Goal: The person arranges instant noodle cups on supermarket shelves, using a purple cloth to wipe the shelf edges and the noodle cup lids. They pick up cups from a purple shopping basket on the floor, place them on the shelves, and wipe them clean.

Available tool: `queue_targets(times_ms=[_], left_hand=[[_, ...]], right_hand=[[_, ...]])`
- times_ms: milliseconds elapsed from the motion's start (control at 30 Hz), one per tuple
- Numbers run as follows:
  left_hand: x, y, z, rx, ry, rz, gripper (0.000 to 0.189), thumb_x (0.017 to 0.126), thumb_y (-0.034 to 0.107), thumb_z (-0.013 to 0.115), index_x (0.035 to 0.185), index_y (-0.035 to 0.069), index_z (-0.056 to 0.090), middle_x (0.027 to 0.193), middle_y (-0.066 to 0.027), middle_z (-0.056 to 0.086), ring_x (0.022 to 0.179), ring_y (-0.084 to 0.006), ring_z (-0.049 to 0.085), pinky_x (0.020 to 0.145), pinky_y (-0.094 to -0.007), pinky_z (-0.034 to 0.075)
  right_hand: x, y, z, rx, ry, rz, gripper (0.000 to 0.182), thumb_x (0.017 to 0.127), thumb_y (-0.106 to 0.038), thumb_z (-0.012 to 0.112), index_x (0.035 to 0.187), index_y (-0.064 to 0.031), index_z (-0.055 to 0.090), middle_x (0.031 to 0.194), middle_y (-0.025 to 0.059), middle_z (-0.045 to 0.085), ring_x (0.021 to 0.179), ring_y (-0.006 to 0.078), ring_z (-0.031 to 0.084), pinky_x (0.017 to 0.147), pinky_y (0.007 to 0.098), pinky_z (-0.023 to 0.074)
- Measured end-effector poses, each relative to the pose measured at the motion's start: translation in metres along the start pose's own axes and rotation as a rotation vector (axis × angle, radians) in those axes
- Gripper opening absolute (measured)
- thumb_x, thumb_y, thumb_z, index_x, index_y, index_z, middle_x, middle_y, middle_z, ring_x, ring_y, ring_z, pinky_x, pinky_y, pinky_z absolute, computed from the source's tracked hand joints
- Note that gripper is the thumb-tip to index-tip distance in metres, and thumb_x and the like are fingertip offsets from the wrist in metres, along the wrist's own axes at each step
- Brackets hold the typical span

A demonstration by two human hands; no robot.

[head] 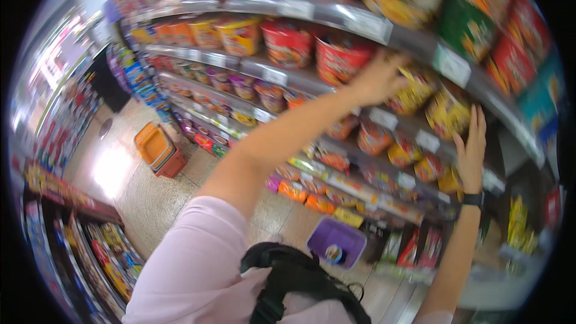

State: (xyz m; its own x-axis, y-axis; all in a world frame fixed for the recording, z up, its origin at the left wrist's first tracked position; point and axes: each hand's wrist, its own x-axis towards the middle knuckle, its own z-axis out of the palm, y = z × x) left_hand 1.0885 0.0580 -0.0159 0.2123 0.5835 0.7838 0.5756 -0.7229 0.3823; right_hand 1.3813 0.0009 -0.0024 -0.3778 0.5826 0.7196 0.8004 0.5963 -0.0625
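Note:
My left hand [382, 76] reaches onto a shelf under the top ledge, between a red instant noodle cup [339, 58] and a yellow-wrapped noodle cup [411, 90]. Its fingers are blurred and partly hidden, at the yellow cup's upper left side; whether they grip it cannot be told. A second yellow-wrapped cup [447, 112] stands to the right. Against or close beside that cup's right side is my right hand [472, 148], fingers extended and thumb apart, with a dark band on the wrist.
Metal shelf edges [310, 9] with price tags curve across the view. More noodle cups [288, 42] line the shelves. On the tiled floor stand a purple basket [355, 238] with a small round container inside and stacked orange baskets [155, 146]. A display rack [74, 198] is at left.

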Motion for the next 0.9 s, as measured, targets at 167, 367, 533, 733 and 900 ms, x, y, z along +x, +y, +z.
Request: queue_targets(times_ms=[167, 367, 533, 733, 900], left_hand=[[-0.074, 0.037, 0.003, 0.086, 0.291, 0.147, 0.051, 0.071, 0.011, 0.071, 0.117, 0.004, 0.050, 0.114, -0.0145, 0.054, 0.118, -0.0335, 0.043, 0.102, -0.0417, 0.033], [-0.461, 0.030, 0.048, 0.155, -0.563, -0.708, 0.051, 0.079, 0.014, 0.069, 0.122, -0.003, 0.047, 0.119, -0.0190, 0.053, 0.109, -0.0303, 0.054, 0.095, -0.0395, 0.041], [-0.629, 0.096, 0.027, -0.294, -0.843, -1.684, 0.055, 0.077, 0.023, 0.074, 0.119, -0.001, 0.049, 0.106, -0.0171, 0.061, 0.099, -0.0232, 0.059, 0.084, -0.0350, 0.048], [-0.598, 0.077, 0.107, -0.291, -1.004, -1.640, 0.048, 0.079, 0.023, 0.069, 0.118, 0.002, 0.050, 0.100, -0.0141, 0.063, 0.093, -0.0199, 0.059, 0.082, -0.0307, 0.046], [-0.602, 0.026, 0.245, -0.366, -1.135, -1.442, 0.045, 0.083, 0.029, 0.063, 0.121, 0.011, 0.049, 0.104, -0.0068, 0.059, 0.093, -0.0152, 0.055, 0.079, -0.0329, 0.043]], right_hand=[[-0.165, -0.013, -0.016, -0.089, 0.055, 0.379, 0.032, 0.088, -0.011, 0.055, 0.118, -0.0023, 0.052, 0.111, 0.0168, 0.058, 0.104, 0.0329, 0.055, 0.090, 0.0387, 0.0426], [-0.586, -0.025, -0.048, 0.086, -0.977, 0.977, 0.043, 0.081, -0.031, 0.064, 0.116, -0.0066, 0.058, 0.107, 0.0155, 0.063, 0.102, 0.0316, 0.057, 0.088, 0.0409, 0.0451], [-0.781, -0.147, -0.129, 0.242, -1.070, 1.566, 0.034, 0.082, -0.025, 0.065, 0.108, -0.0027, 0.062, 0.084, 0.0126, 0.065, 0.079, 0.0229, 0.062, 0.068, 0.0370, 0.0492], [-0.923, -0.205, -0.118, 0.356, -1.489, 1.252, 0.039, 0.081, -0.037, 0.061, 0.102, -0.0045, 0.065, 0.103, 0.0178, 0.065, 0.098, 0.0342, 0.060, 0.085, 0.0425, 0.0469], [-0.801, -0.153, 0.002, 0.552, -0.950, 1.773, 0.033, 0.083, -0.030, 0.061, 0.105, -0.0048, 0.062, 0.095, 0.0184, 0.066, 0.092, 0.0333, 0.062, 0.079, 0.0404, 0.0490]])
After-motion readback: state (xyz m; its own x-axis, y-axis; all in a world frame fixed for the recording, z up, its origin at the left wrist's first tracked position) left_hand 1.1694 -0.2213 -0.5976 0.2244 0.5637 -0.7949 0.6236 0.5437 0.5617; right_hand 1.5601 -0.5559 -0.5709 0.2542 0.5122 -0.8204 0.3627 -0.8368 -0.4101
